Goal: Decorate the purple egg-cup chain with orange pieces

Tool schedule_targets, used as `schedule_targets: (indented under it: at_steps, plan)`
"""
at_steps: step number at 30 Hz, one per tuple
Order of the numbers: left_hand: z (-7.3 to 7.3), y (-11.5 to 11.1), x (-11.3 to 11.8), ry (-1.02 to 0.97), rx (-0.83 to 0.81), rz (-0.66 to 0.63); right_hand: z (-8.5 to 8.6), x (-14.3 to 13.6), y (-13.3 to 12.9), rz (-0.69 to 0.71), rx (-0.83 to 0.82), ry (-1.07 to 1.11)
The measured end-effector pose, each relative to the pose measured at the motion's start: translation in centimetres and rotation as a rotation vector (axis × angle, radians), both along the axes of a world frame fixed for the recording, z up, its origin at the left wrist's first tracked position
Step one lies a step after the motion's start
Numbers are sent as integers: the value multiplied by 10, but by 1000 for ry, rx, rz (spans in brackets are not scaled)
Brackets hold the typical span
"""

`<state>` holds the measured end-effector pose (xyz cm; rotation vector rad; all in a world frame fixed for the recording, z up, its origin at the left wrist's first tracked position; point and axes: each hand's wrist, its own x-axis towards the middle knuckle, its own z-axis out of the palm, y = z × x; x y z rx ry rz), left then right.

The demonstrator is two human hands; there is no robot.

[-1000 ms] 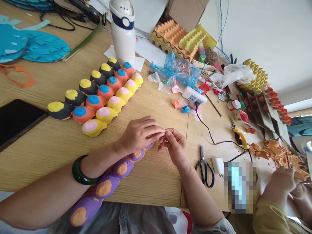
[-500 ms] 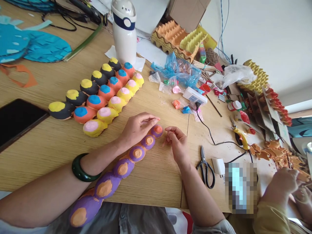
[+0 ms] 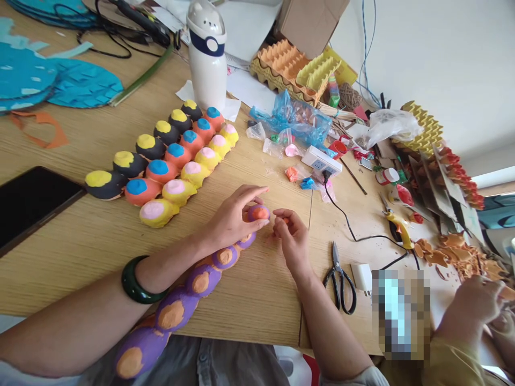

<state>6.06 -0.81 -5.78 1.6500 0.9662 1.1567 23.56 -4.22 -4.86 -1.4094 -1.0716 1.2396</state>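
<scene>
A purple-painted egg-carton strip [image 3: 176, 311] with orange clay patches on its bumps runs from the table's front edge up to my hands. My left hand [image 3: 229, 214] grips its far end, thumb and fingers on either side of the last bump, which carries a redder orange clay patch [image 3: 260, 213]. Just right of that bump, my right hand [image 3: 293, 236] is closed in a pinch, a small bit of orange clay [image 3: 286, 220] showing at its fingers. The two hands are close but apart.
Painted egg-carton rows [image 3: 177, 155] lie at left by a phone [image 3: 38, 201]; a white bottle [image 3: 208, 69] stands behind. Black scissors [image 3: 338, 279], a power strip [image 3: 322, 160] with its cord, and clay lumps [image 3: 292, 174] lie right. Another person's hands [image 3: 478, 300] work at far right.
My left hand has lowered from above the strip's end, and its thumb and fingers have closed around the last bump. My right hand has barely moved.
</scene>
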Motion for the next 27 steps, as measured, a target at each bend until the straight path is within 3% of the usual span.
schedule_targets:
  at_steps: [2, 7, 10, 15, 21, 27]
  plan:
    - [5, -3, 0, -47, 48, -3, 4, 1, 0, -9, -15, 112]
    - [19, -10, 0, -44, 242, -17, 8, 3, 2, 181, -277, 525]
    - [25, -12, -2, -41, 318, -8, 7, 5, 3, 194, -320, 637]
    - [34, -14, -6, -29, 353, 82, 7, 6, 3, 199, -269, 666]
    - [31, -16, -9, 89, 523, 53, 13, 4, -1, 210, -183, 564]
    - [29, -17, -10, 98, 460, 31, 16, 2, -4, 204, -130, 560]
